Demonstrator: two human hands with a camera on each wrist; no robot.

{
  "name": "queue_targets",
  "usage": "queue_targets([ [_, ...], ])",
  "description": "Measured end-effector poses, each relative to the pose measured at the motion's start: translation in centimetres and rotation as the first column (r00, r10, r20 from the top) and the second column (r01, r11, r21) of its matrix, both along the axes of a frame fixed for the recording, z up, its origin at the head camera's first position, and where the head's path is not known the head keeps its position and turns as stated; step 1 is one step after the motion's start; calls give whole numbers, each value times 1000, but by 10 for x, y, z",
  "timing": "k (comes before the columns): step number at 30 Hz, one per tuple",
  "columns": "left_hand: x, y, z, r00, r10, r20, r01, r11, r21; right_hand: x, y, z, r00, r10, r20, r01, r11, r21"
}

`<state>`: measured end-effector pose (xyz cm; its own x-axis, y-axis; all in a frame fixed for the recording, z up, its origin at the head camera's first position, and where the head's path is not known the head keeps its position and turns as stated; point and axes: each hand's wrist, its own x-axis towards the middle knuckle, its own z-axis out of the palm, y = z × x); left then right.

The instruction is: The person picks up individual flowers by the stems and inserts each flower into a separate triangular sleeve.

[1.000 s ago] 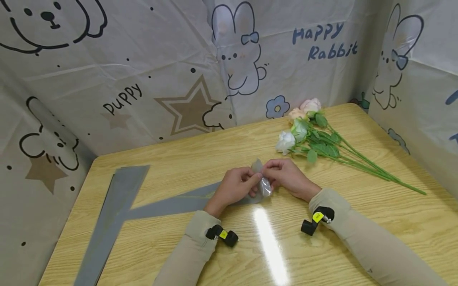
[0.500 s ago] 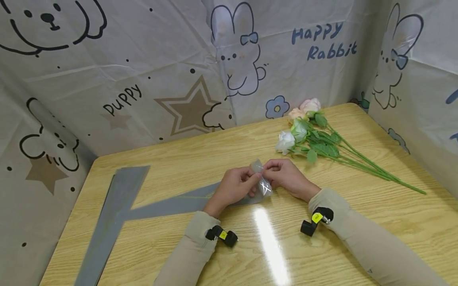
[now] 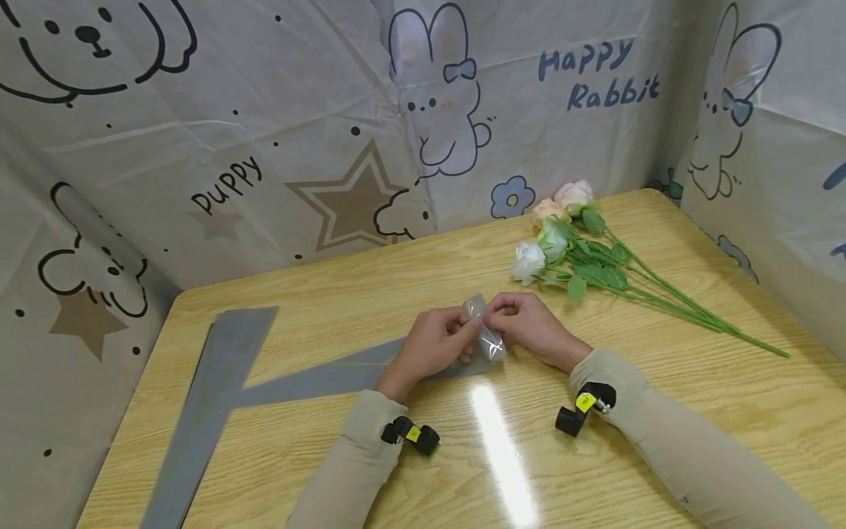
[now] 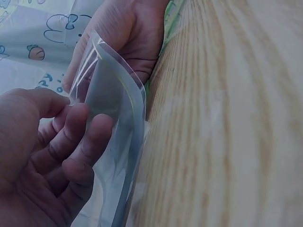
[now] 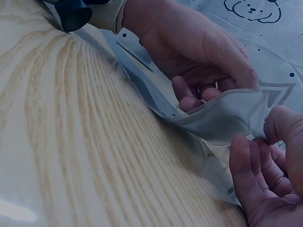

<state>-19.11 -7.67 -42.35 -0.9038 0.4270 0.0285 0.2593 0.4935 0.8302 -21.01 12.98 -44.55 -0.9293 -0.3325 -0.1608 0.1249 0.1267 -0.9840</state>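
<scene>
Both hands are at the wide end of a grey and clear plastic flower sleeve point(image 3: 360, 365), which tapers to the left and carries a thin yellow line. My left hand point(image 3: 432, 342) pinches its clear film between thumb and fingers. My right hand point(image 3: 532, 330) pinches the opposite side of the same edge, as the right wrist view shows. Between them the film point(image 4: 111, 87) bulges up and catches the light. The other fingers of my left hand point(image 4: 57, 161) curl loosely below the pinch.
A stack of similar grey sleeves point(image 3: 205, 411) lies at the table's left, meeting the narrow end of the held one. Several artificial roses point(image 3: 555, 239) in white, green and pink lie at the back right, their green stems point(image 3: 687, 308) pointing right. Printed cloth point(image 3: 264, 95) stands around the table.
The clear film between the hands has shifted and spread slightly to the right, its shine changing. Both hands stay almost in place, still pinching the edge.
</scene>
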Motion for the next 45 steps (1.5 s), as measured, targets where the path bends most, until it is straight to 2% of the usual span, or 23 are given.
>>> queue_targets([
  [8,-1,-1,-3,1000,-5,27,5,1000,10,1,2,1,996,85,-7,-85,996,-19],
  [19,0,0,-2,998,-30,62,29,999,20,-2,4,1,989,146,5,-146,989,-32],
  [26,0,-1,-2,1000,-28,4,28,1000,10,-1,5,1,988,153,5,-153,988,-21],
  [29,0,-1,-1,998,10,-59,-10,1000,-1,-2,6,0,989,147,0,-147,989,-11],
  [34,-1,-1,0,986,67,-152,-69,998,-6,-3,8,-3,988,150,-22,-150,989,-5],
  [41,1,0,-1,989,2,-150,-12,998,-63,-3,6,-3,988,155,9,-155,987,-51],
  [45,2,1,-2,985,6,-172,-20,996,-81,-2,5,-2,987,157,15,-156,986,-55],
])
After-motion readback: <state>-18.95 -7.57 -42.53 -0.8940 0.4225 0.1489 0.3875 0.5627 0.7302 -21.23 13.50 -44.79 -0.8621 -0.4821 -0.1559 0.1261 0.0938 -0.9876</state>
